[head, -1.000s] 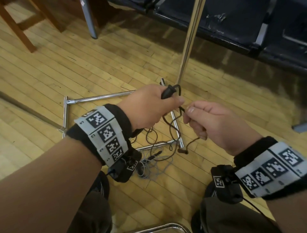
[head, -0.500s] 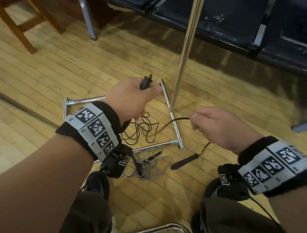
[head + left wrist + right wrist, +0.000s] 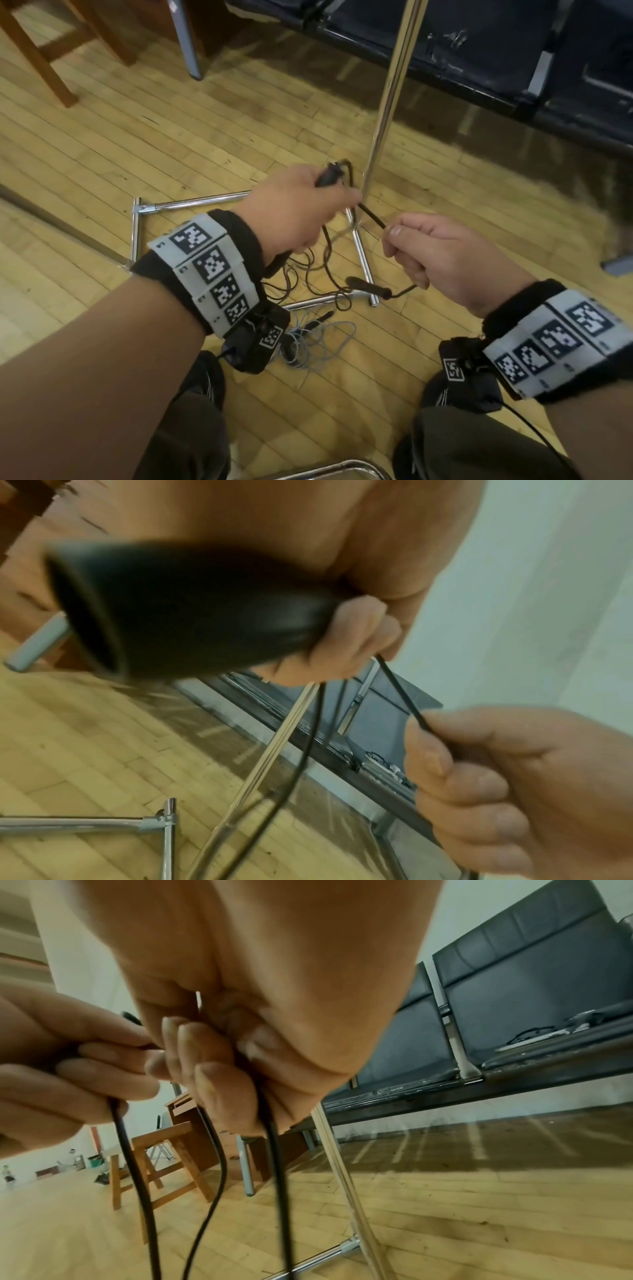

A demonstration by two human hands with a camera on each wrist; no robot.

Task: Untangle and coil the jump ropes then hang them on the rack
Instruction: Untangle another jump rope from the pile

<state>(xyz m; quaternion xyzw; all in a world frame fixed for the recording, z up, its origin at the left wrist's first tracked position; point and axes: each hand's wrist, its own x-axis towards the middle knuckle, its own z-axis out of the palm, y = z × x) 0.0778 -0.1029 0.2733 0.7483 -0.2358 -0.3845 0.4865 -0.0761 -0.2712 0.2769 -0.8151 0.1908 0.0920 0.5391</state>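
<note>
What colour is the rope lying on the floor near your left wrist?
The floor rope is pale grey-blue, seen best in the head view.

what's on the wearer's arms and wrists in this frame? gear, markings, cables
Bare forearms, no sleeves. Each wrist carries a black padded cuff with a grey band of square black-and-white fiducial tags: left wristband, right wristband. A black camera module hangs under each, itself tagged; a thin black cable trails from both.

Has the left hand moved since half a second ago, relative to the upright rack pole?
Yes. The left hand, gripping a black handle, moved right toward the upright rack pole and now almost meets it in the head view.
</note>
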